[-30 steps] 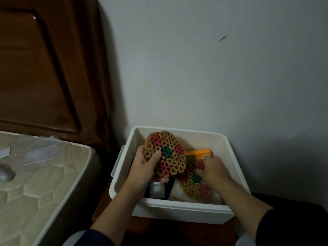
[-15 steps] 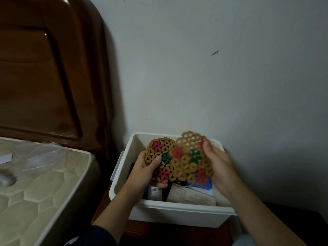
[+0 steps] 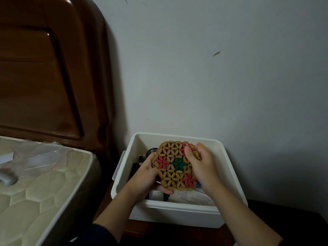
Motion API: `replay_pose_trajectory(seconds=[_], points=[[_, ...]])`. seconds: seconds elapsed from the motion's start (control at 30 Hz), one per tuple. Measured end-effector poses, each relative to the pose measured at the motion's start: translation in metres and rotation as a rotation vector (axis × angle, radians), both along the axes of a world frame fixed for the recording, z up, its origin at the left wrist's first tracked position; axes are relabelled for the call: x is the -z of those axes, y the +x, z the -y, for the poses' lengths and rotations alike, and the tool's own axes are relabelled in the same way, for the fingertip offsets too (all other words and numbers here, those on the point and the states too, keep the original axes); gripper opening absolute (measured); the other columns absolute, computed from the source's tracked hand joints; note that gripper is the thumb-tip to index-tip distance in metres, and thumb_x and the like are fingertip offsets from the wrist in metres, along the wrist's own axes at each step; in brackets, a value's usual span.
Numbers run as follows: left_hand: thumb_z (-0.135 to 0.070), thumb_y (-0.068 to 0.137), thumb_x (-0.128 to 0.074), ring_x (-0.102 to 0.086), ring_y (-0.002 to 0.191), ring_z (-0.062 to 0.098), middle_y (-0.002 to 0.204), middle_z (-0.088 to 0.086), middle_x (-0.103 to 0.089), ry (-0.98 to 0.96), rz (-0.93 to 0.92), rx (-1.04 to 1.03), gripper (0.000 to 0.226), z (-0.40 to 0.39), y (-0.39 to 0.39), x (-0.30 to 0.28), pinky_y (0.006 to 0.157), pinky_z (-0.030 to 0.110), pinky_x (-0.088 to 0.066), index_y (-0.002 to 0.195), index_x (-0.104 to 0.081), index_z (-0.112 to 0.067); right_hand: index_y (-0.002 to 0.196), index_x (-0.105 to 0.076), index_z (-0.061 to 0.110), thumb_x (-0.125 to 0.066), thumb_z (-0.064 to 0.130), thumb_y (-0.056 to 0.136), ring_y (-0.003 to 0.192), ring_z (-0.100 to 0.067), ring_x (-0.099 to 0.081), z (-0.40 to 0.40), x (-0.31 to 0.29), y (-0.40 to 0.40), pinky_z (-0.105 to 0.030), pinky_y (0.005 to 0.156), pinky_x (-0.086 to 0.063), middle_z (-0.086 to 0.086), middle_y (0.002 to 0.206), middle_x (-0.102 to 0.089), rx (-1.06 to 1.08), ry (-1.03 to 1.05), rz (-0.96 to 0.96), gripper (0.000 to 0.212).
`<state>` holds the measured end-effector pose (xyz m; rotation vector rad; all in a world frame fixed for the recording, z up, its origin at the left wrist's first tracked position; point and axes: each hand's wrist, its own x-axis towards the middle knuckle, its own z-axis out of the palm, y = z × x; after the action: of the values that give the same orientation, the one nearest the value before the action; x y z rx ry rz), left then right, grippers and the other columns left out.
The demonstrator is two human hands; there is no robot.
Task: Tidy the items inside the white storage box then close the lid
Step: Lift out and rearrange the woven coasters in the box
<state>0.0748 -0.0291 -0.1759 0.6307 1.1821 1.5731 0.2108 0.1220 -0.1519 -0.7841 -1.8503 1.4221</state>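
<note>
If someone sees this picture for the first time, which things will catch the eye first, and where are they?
The eye goes first to the round woven mat with red and green flowers, held up by the left hand and right hand over the open white storage box at the lower middle. Next comes the dark wooden headboard at the upper left, with the pale mattress below it.

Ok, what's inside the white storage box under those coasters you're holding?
Printed papers lie along the white storage box's near side, with dark items at its left. The flower-pattern coasters, held by the left hand and right hand, cover the middle.
</note>
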Motion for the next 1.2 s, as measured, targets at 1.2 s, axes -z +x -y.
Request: replay_pose_trajectory(seconds=[1.2], points=[[-0.044,0.086,-0.083,-0.077,0.105,0.028,0.118,0.000,-0.075,0.014,-0.179,-0.276,0.042,-0.001,0.002,-0.005,0.069,0.061,-0.063,0.121,-0.061,-0.042,0.134,-0.054,0.040,-0.060,0.057,0.100,0.115,-0.007,-0.069,0.004,0.011,-0.012,-0.034,0.091,-0.063,0.012,0.125,-0.069,-0.055,-0.106,0.028,0.039]])
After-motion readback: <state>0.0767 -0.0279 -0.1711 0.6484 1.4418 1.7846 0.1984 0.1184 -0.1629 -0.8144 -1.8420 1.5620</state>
